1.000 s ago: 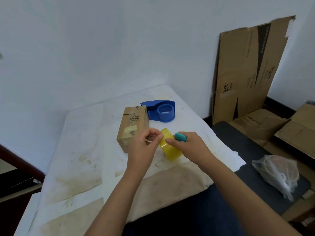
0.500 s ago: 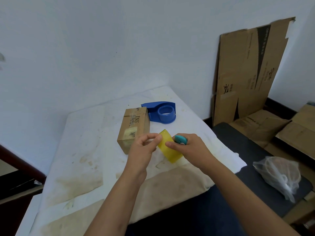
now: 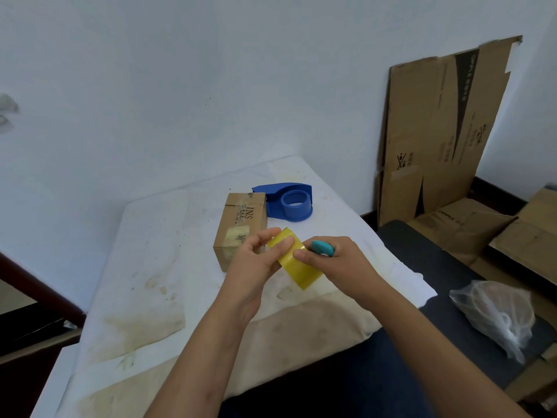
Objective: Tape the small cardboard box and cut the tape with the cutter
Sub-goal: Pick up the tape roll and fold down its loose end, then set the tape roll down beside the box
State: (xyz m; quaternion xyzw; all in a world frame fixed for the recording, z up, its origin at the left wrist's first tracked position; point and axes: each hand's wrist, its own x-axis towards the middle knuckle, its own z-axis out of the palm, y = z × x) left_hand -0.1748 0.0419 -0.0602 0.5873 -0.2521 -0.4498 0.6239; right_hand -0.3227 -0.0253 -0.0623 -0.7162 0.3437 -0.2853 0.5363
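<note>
The small cardboard box (image 3: 241,224) lies on the white-covered table (image 3: 150,267), its near end just behind my left hand. Both hands hold a yellow tape roll (image 3: 297,263) above the table, in front of the box. My left hand (image 3: 256,260) has its fingertips on the roll's upper left edge. My right hand (image 3: 337,263) grips the roll's right side and also holds a small teal cutter (image 3: 323,248) against its fingers.
A blue tape dispenser (image 3: 286,202) sits behind the box. Flattened cardboard (image 3: 437,128) leans on the wall at right, with more cardboard boxes (image 3: 512,230) on the floor. A clear plastic bag (image 3: 497,315) rests on a dark surface at right.
The tape roll has turned slightly in my hands and my left fingers have shifted along its edge. Box and dispenser have not moved.
</note>
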